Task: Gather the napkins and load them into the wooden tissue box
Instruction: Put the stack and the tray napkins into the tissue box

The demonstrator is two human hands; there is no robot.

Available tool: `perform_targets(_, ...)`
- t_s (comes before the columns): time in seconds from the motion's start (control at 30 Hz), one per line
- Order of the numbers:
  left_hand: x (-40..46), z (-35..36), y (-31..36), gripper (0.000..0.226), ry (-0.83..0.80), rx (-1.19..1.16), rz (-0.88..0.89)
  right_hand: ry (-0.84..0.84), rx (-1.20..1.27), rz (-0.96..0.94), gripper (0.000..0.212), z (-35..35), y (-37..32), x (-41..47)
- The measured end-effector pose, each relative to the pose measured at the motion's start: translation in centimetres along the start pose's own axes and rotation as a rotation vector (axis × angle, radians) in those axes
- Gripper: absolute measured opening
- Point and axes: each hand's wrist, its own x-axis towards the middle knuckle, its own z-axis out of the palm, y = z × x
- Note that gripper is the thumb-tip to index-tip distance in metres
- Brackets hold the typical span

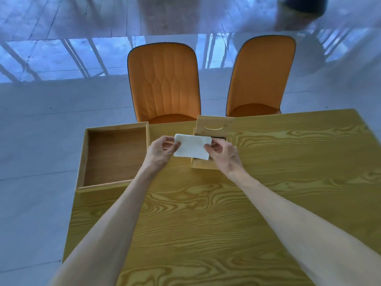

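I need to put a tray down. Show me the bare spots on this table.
Free: the table right of the tissue box, and the near stretch between the forearms. Crowded: the far left, where the open drawer, both hands and the napkins cluster.

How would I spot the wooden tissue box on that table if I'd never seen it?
Start at the wooden table and look to its far edge, in front of the two orange chairs. The large open tray sits left; the tissue box is the smaller one right of it, under the held napkins. Its raised lid has a curved slot.
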Motion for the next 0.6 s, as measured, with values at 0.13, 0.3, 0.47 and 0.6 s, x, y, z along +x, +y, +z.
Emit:
perform_targets(0.13,0.2,3.2,1.7,0.035,0.012,-0.006,-0.006,0.038,0.005,0.056,0.032,-2.6,1.5,0.5)
perform_targets(0.3,0.2,5.7,2.8,0.029,0.126,0.073,-0.043,0.024,-0.033,0.086,0.038,-3.6,2.6,1.3)
perform_targets(0.47,0.8,6.6,3.3,0.028,0.165,0.117,-0.131,0.038,-0.111,0.104,0.027,-3.6,3.0,2.2)
perform_targets(0.6,1.1,7.4,3.4,0.025,0.170,0.168,-0.159,0.064,-0.178,0.122,0.038,-3.2,3.4,2.8)
